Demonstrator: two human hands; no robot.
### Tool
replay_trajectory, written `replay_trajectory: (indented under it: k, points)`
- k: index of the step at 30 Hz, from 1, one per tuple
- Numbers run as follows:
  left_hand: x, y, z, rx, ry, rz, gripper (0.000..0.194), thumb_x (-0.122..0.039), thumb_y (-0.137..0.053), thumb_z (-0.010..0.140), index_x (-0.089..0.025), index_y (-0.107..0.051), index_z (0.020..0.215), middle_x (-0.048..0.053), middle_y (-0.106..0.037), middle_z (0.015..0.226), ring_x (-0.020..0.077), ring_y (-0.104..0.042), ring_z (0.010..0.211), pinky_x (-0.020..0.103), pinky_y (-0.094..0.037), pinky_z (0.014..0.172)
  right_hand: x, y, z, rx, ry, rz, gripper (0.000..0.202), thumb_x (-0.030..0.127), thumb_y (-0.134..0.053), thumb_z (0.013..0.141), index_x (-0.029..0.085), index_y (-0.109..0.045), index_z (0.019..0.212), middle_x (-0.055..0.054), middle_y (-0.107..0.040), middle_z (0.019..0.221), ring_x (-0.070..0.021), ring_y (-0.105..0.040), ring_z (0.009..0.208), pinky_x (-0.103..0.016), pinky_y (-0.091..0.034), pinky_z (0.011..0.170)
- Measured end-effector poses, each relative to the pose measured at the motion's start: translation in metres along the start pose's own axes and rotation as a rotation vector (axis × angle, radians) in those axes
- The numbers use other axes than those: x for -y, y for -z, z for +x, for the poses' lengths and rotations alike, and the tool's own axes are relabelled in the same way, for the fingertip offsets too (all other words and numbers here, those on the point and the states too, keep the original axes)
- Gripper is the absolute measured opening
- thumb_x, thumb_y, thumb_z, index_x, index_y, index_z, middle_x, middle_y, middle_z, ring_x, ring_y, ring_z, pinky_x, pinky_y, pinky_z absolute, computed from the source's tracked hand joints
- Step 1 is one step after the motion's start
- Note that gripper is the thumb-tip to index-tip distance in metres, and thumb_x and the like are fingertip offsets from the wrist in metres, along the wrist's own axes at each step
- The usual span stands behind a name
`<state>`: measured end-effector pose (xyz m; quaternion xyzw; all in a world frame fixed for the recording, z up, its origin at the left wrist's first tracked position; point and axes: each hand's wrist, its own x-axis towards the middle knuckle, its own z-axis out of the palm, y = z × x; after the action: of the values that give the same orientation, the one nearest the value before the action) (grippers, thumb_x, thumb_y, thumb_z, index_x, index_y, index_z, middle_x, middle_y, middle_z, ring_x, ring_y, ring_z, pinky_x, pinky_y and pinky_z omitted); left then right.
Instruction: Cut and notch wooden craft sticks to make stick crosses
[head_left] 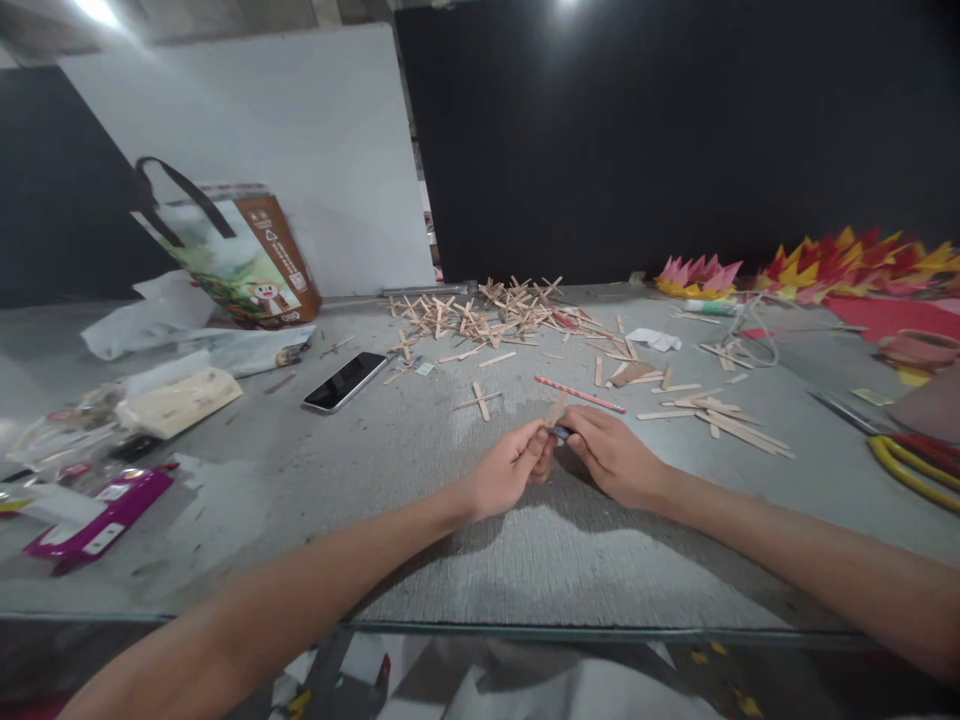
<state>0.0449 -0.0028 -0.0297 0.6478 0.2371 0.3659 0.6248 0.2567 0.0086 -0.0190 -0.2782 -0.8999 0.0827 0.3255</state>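
My left hand (517, 465) is closed around the lower part of a wooden stick (556, 409) above the table's middle. My right hand (609, 452) almost meets it, its fingers pinched on a small dark object (561, 432) too small to identify. Just behind the hands, a red-and-white striped straw (580, 394) lies on the table. To the left of them rests a cross of two wooden sticks (481, 402). Loose flat sticks (739, 425) are spread to the right, and a heap of crossed sticks (480, 318) sits farther back.
A phone (346, 381) and a printed bag (251, 255) are at the left, with a purple packet (109, 520) nearer the front edge. Yellow-handled scissors (904, 462) lie far right. Folded paper points (847, 262) stand at the back right.
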Motion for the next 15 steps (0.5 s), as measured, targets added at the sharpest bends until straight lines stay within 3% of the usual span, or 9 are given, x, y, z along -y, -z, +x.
replay_trajectory:
  k: [6,15]
  points:
    - [-0.0014,-0.0012,-0.0001,-0.003,0.002,0.014,0.049,-0.067,-0.044,0.104,-0.021,-0.041,0.087,-0.007,-0.031,0.072,0.0089,-0.028,0.059,0.026,-0.026,0.057,-0.0013,-0.0005,-0.0001,0.002,-0.017,-0.016,0.041,0.047,-0.022,0.114,0.023,-0.055,0.110,-0.011,-0.064,0.097,-0.0263,-0.059,0.087,-0.040,-0.049,0.080]
    - [-0.0062,-0.0011,-0.0007,-0.004,-0.005,0.043,0.050,-0.068,-0.044,0.104,-0.021,-0.042,0.086,-0.007,-0.032,0.071,0.0092,-0.029,0.059,0.026,-0.029,0.057,-0.0011,-0.0001,-0.0003,0.005,-0.016,0.014,0.045,0.049,-0.020,0.114,0.022,-0.056,0.115,-0.013,-0.066,0.103,-0.0273,-0.061,0.093,-0.042,-0.050,0.084]
